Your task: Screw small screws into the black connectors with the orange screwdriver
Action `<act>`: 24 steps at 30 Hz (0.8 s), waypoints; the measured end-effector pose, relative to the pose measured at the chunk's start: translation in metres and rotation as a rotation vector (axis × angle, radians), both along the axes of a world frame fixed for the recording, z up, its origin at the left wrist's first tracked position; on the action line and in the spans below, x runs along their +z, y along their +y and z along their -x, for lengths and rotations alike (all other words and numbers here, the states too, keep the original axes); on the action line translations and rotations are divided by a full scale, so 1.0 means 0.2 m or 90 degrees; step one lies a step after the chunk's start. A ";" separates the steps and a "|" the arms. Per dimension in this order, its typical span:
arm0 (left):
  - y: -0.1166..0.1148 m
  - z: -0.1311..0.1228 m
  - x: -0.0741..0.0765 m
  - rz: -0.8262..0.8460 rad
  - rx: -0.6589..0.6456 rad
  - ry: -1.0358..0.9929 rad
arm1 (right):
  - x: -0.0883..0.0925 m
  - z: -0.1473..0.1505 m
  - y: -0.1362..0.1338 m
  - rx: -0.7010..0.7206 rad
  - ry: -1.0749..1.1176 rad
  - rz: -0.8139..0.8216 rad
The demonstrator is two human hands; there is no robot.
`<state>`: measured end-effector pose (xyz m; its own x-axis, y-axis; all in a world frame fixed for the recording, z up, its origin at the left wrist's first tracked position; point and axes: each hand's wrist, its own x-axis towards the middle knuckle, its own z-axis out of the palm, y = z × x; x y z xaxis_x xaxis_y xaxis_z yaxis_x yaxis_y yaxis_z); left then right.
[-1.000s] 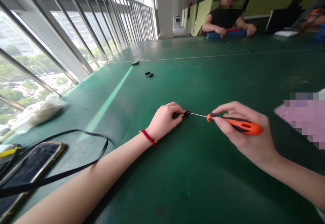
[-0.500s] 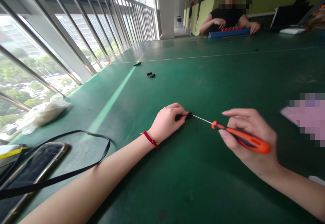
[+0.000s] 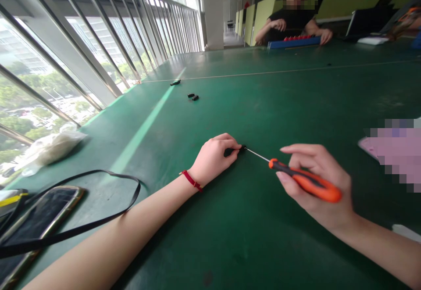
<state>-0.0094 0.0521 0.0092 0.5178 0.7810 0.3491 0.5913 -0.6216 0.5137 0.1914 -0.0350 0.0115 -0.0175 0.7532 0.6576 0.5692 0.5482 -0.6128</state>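
Screwdriver (image 3: 305,182), well in from the table's (image 3: 210,228) left edge, had tipped handle-down; the right hand (image 3: 329,213) held it more loosely, apparently regripping, while the left hand (image 3: 213,156) pinched a black piece (image 3: 229,152) at its tip.

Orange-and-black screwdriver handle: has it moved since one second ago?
Yes: against the two small black pieces, the screwdriver handle has swung its rear nearer the camera.

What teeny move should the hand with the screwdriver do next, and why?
Maybe the right hand should lower its index finger onto the screwdriver: that finger looks raised clear of it, so touching down could steady it. The left hand pinches the black piece where the screwdriver points, so that side looks ready.
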 end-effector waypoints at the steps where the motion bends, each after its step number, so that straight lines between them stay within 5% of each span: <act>1: 0.00 0.00 0.00 0.001 0.000 0.001 | 0.00 0.00 0.00 0.006 -0.014 0.010; 18: 0.01 0.00 -0.01 -0.002 0.005 0.002 | -0.02 -0.01 -0.01 -0.045 -0.023 -0.019; 24: 0.00 0.01 0.00 0.004 0.035 0.021 | 0.01 -0.02 0.00 0.027 -0.101 -0.032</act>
